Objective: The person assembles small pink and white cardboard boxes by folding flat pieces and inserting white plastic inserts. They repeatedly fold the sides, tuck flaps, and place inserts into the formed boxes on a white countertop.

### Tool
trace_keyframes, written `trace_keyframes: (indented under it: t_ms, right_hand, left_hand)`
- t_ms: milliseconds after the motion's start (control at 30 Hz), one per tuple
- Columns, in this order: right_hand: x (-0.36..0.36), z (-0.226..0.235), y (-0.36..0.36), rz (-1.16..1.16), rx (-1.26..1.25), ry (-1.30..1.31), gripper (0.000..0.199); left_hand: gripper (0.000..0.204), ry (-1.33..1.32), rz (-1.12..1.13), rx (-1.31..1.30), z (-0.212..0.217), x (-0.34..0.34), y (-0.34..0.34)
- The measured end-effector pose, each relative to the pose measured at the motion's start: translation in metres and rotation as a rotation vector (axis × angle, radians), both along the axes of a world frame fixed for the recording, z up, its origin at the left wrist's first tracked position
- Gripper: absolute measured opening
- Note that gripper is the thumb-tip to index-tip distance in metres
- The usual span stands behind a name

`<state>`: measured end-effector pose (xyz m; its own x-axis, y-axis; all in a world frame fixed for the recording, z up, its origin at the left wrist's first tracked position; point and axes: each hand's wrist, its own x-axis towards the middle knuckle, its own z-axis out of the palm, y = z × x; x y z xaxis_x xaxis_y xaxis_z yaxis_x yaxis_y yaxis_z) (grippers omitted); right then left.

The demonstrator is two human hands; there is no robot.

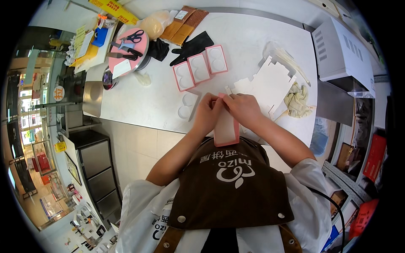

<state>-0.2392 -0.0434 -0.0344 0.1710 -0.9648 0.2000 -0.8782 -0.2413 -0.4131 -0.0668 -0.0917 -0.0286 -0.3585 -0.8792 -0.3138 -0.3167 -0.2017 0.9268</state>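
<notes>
A pink-edged cardboard box [227, 128] with a pale inside lies open between my forearms, at the near edge of the white table. My left hand [207, 111] pinches its far end from the left. From the right, my right hand [242, 106] closes on the same end, the fingertips of both hands nearly meeting. Beyond them stand three pink boxes [199, 68] fitted with white inserts that have round cutouts. Another white insert [187, 105] lies flat left of my left hand. Flat white die-cut card sheets [270, 86] are spread out right of my hands.
Scissors [134, 37] and knives [126, 49] lie on a pink turntable [141, 46] at the far left. Black gloves [192, 48] rest behind the boxes. A crumpled cloth [298, 101] lies at the right, near a white appliance [344, 55].
</notes>
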Motion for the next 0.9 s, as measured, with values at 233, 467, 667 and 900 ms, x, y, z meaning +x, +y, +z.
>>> trace_keyframes:
  t_ms: [233,467,667,900]
  right_hand:
    - [0.003,0.01,0.015,-0.218,0.118,-0.577,0.054]
    - [-0.004,-0.006,0.055,-0.106,0.844,-1.243,0.06]
    - [0.029,-0.005,0.059,-0.119,0.939,-1.364,0.041]
    - [0.024,-0.022,0.058,-0.288,0.828,-1.032,0.034]
  left_hand:
    - [0.018,0.145,0.242,-0.135,-0.02,0.029,-0.023]
    - [0.024,0.177,0.419,-0.216,0.003,0.048,-0.028]
    - [0.015,0.296,0.422,-0.237,-0.004,0.041,-0.018]
    - [0.008,0.223,0.117,-0.072,0.013,0.079,-0.019]
